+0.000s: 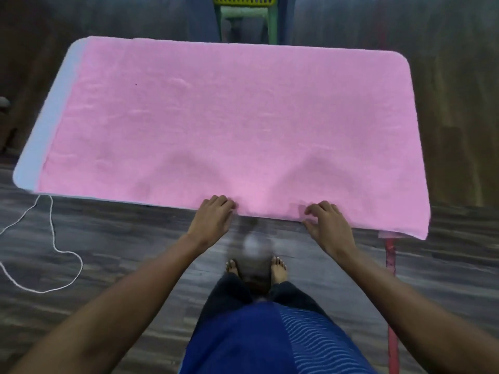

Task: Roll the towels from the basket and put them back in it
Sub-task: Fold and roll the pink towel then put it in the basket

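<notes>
A large pink towel [229, 117] lies spread flat over a white table [46, 125], covering nearly all of it and hanging over the near right corner. My left hand [213, 220] grips the towel's near edge with curled fingers, left of centre. My right hand [328, 222] pinches the same edge further right, thumb under the hem. Small folds rise in the cloth just beyond each hand. A yellow basket [244, 0] shows at the top edge, beyond the table.
The basket sits on a green stool [271, 25] behind the table. A white cord [54, 244] loops on the dark wood floor at the left. A red table leg [391, 292] stands at the near right. My bare feet are just under the table's near edge.
</notes>
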